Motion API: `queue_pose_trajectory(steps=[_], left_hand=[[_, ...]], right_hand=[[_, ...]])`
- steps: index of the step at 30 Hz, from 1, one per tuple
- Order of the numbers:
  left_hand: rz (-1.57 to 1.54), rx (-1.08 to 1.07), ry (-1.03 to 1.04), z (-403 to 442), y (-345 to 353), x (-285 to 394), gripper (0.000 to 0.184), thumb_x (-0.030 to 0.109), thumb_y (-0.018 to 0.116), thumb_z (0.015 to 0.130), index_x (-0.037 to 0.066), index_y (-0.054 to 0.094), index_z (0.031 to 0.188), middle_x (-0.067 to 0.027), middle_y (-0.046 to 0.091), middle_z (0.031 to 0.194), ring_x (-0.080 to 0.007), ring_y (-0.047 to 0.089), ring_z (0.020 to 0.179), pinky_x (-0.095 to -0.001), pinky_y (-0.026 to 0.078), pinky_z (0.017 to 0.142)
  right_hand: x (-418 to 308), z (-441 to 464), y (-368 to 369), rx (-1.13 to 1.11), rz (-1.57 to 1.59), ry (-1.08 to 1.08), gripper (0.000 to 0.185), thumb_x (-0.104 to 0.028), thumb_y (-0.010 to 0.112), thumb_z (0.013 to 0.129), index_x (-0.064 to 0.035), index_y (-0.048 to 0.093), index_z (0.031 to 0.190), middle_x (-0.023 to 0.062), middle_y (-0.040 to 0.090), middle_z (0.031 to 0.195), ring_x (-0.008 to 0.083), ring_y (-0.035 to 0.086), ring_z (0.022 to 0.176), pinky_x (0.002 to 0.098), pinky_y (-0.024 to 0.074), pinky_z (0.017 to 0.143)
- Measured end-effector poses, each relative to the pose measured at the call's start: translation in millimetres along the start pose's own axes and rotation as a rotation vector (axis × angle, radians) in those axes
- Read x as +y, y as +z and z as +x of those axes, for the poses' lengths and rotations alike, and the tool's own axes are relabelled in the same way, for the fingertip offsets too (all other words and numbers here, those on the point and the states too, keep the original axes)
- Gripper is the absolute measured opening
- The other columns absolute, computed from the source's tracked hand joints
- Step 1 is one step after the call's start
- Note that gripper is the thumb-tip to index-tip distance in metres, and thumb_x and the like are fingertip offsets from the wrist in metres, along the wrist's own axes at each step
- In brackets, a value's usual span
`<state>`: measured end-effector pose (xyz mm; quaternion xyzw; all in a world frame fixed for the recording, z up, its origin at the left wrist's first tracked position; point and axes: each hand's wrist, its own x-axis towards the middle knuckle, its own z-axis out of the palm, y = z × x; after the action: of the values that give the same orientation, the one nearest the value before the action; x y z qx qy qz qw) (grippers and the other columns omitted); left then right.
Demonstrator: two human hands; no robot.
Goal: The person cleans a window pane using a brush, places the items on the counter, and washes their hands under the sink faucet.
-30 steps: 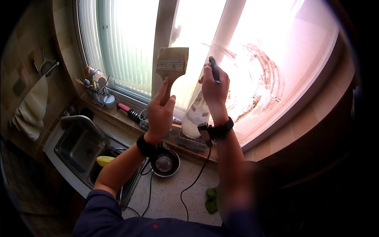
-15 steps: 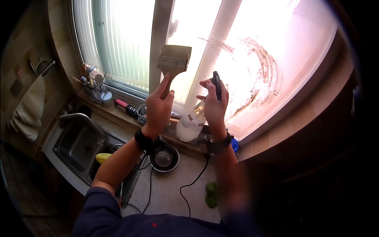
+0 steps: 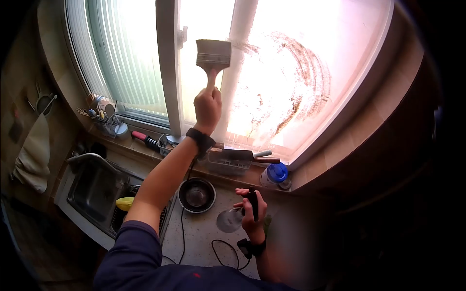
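Note:
My left hand (image 3: 208, 107) is wrapped round the handle of a wide flat paintbrush (image 3: 213, 52). Its bristles point up in front of the window frame; I cannot tell whether they touch it. Brown smears curve across the bright window pane (image 3: 307, 72) to the right of the brush. Lower down, above the counter, my right hand (image 3: 253, 218) grips a spray bottle (image 3: 228, 221) by its black trigger head. The bottle's see-through body tilts to the left, with pale liquid inside.
On the sill lie a large knife (image 3: 238, 154), a jar with a blue lid (image 3: 277, 172) and a pink-handled brush (image 3: 140, 136). Below are a metal bowl (image 3: 197, 195), a black cable (image 3: 183, 237) and the sink (image 3: 94, 191) with something yellow (image 3: 124, 203) beside it.
My left hand has reached up and forward with the paintbrush. My right hand has lowered from the window to above the counter with the spray bottle. The view has shifted right.

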<state>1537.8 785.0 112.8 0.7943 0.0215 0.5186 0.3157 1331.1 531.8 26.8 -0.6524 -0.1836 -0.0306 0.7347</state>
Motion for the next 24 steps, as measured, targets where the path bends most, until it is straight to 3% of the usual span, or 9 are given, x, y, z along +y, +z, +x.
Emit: queue_pose_trajectory(steps=[2, 6, 8, 10, 12, 16, 19, 22, 24], left_hand=[[0.090, -0.129, 0.311, -17, 7, -2, 0.062, 0.001, 0.064, 0.095, 0.022, 0.052, 0.151, -0.0136, 0.059, 0.065, -0.0259, 0.060, 0.055, -0.0390, 0.053, 0.057], [-0.013, 0.058, -0.098, -3, -7, -15, 0.061, 0.002, 0.063, 0.095, 0.022, 0.053, 0.151, -0.0146, 0.057, 0.064, -0.0267, 0.059, 0.055, -0.0409, 0.049, 0.057], [0.055, -0.048, 0.315, -13, -1, -18, 0.060, 0.001, 0.061, 0.096, 0.017, 0.051, 0.153, -0.0138, 0.053, 0.060, -0.0170, 0.049, 0.050, -0.0347, 0.046, 0.054], [0.104, -0.066, 0.372, -1, -10, -17, 0.060, 0.000, 0.060, 0.096, 0.017, 0.050, 0.153, -0.0139, 0.052, 0.059, -0.0165, 0.048, 0.050, -0.0345, 0.046, 0.054], [0.030, -0.011, -0.045, 8, -16, -7, 0.063, 0.000, 0.062, 0.095, 0.022, 0.050, 0.153, -0.0144, 0.054, 0.061, -0.0226, 0.055, 0.052, -0.0375, 0.048, 0.056], [0.089, -0.158, 0.437, 6, -8, -6, 0.056, 0.004, 0.062, 0.097, 0.016, 0.053, 0.151, -0.0107, 0.050, 0.056, -0.0130, 0.042, 0.049, -0.0320, 0.044, 0.052], [-0.029, 0.006, 0.000, 26, -17, 7, 0.057, 0.004, 0.064, 0.095, 0.026, 0.057, 0.147, -0.0125, 0.057, 0.062, -0.0217, 0.056, 0.053, -0.0381, 0.050, 0.057], [0.152, -0.162, 0.399, 26, -14, 0, 0.055, 0.004, 0.063, 0.096, 0.024, 0.058, 0.147, -0.0133, 0.057, 0.060, -0.0169, 0.050, 0.050, -0.0353, 0.047, 0.054], [0.038, -0.045, 0.190, 40, -22, 1, 0.058, 0.004, 0.065, 0.094, 0.027, 0.057, 0.147, -0.0130, 0.056, 0.062, -0.0236, 0.055, 0.053, -0.0394, 0.049, 0.058]], right_hand=[[8, -15, -5, -0.010, -0.030, 0.018, 0.018, -0.003, 0.053, 0.094, 0.0035, 0.063, 0.107, 0.0169, 0.072, 0.111, 0.0194, 0.071, 0.094, 0.0314, 0.0616, 0.071], [30, -39, -22, -0.004, -0.092, 0.005, 0.018, -0.003, 0.054, 0.091, 0.0033, 0.063, 0.106, 0.0182, 0.072, 0.110, 0.0211, 0.071, 0.093, 0.0323, 0.0613, 0.071], [46, -53, -29, 0.032, -0.090, -0.005, 0.018, -0.003, 0.055, 0.090, 0.0032, 0.063, 0.106, 0.0184, 0.072, 0.109, 0.0216, 0.071, 0.093, 0.0326, 0.0612, 0.071], [60, -67, -33, 0.058, -0.095, -0.005, 0.018, -0.003, 0.056, 0.089, 0.0028, 0.063, 0.105, 0.0185, 0.072, 0.109, 0.0223, 0.072, 0.092, 0.0329, 0.0608, 0.071], [67, -74, -36, 0.078, -0.116, -0.005, 0.019, -0.003, 0.056, 0.089, 0.0022, 0.063, 0.105, 0.0184, 0.072, 0.108, 0.0230, 0.072, 0.089, 0.0331, 0.0601, 0.071], [81, -94, -45, 0.080, -0.194, 0.025, 0.019, -0.003, 0.057, 0.088, 0.0000, 0.064, 0.105, 0.0174, 0.073, 0.105, 0.0241, 0.073, 0.085, 0.0342, 0.0584, 0.074], [86, -100, -48, 0.090, -0.213, 0.017, 0.020, -0.003, 0.058, 0.087, -0.0013, 0.065, 0.105, 0.0168, 0.074, 0.104, 0.0262, 0.074, 0.085, 0.0351, 0.0577, 0.078], [97, -111, -54, 0.086, -0.245, 0.000, 0.020, -0.003, 0.059, 0.086, -0.0018, 0.065, 0.105, 0.0170, 0.074, 0.105, 0.0296, 0.074, 0.090, 0.0365, 0.0574, 0.082], [102, -113, -53, 0.070, -0.269, -0.029, 0.021, -0.003, 0.060, 0.086, -0.0018, 0.065, 0.106, 0.0172, 0.074, 0.105, 0.0320, 0.074, 0.095, 0.0373, 0.0569, 0.085]])
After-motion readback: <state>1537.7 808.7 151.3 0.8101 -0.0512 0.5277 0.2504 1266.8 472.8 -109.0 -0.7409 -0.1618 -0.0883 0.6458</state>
